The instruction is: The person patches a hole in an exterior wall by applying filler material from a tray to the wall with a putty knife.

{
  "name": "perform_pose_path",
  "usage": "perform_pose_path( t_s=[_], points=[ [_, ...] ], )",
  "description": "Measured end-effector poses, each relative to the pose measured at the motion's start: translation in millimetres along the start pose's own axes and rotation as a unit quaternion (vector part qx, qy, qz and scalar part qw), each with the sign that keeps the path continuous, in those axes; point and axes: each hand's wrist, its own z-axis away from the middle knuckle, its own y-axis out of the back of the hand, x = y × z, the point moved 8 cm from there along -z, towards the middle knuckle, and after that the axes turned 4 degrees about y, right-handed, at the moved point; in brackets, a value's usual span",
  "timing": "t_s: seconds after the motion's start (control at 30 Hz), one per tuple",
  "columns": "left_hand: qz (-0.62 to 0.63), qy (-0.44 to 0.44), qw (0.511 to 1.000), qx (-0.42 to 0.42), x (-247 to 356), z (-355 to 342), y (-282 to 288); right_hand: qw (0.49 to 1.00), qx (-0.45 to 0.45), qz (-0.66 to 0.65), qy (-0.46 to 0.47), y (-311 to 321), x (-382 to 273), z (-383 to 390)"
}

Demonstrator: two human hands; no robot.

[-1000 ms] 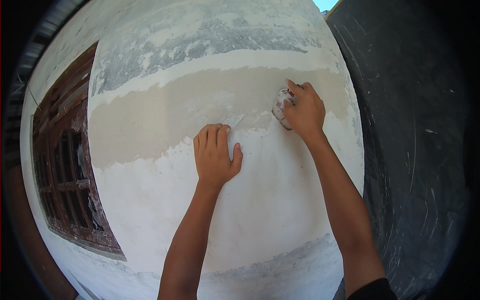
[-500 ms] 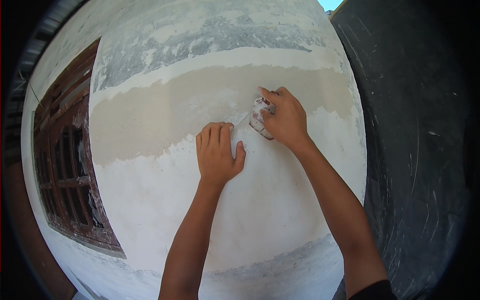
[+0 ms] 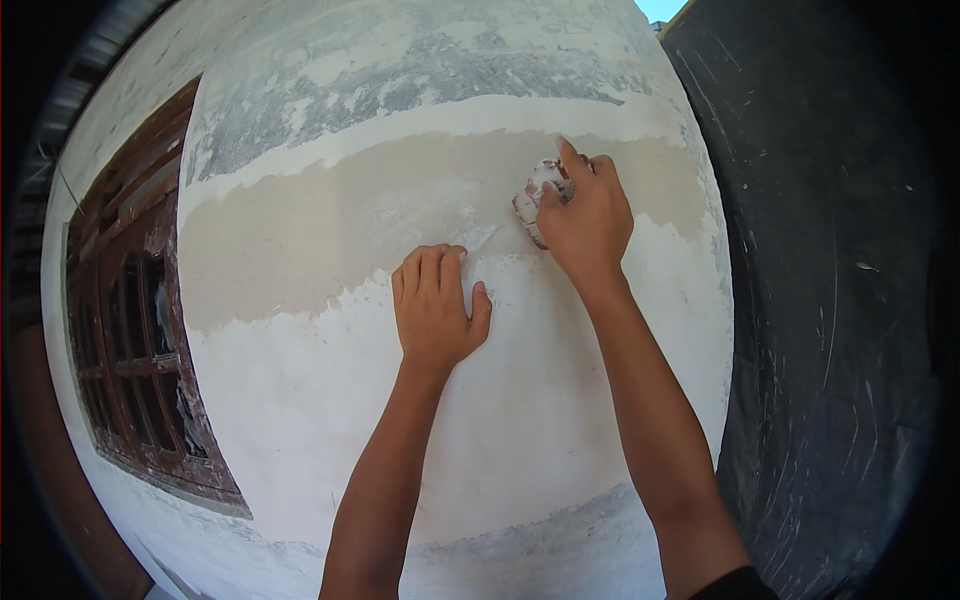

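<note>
My right hand [image 3: 588, 222] is closed around a flat, blocky piece [image 3: 532, 205], reddish brown and smeared with white, its exact kind unclear. It lies against the damp beige-grey band [image 3: 270, 240] across a white wall [image 3: 500, 400]. My fingers hide its right part. Lower and to the left, my left hand [image 3: 433, 305] rests against the wall with fingers stretched upward and the thumb apart. Its fingertips reach the band's lower edge. A thin pale streak or edge [image 3: 484, 241] shows beside the index fingertip; I cannot tell which.
A brown wooden window [image 3: 135, 320] with weathered paint is set into the wall at left. Rough grey patches [image 3: 270, 120] show above the band. A large dark sheet or panel [image 3: 840, 300] with pale scratches stands along the right side.
My right hand has slid up and slightly right along the wall with the white-smeared piece. My left hand has stayed practically in place.
</note>
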Motion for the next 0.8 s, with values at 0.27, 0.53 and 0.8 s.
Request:
perform_pose_path(
  t_s=[0.27, 0.53, 0.8],
  points=[
    [0.005, 0.003, 1.0, -0.003, -1.6, -1.1, 1.1, 0.994, -0.031, 0.073, -0.072, -3.6, 16.9, 1.4],
    [0.019, -0.002, 1.0, 0.02, -3.5, 1.5, 5.3, 0.995, -0.063, 0.026, -0.069, -16.5, 17.6, 2.2],
    [0.024, -0.004, 1.0, 0.014, -3.2, 2.5, 3.7, 0.995, -0.053, 0.076, -0.038, -14.4, 14.6, 6.2]
  ],
)
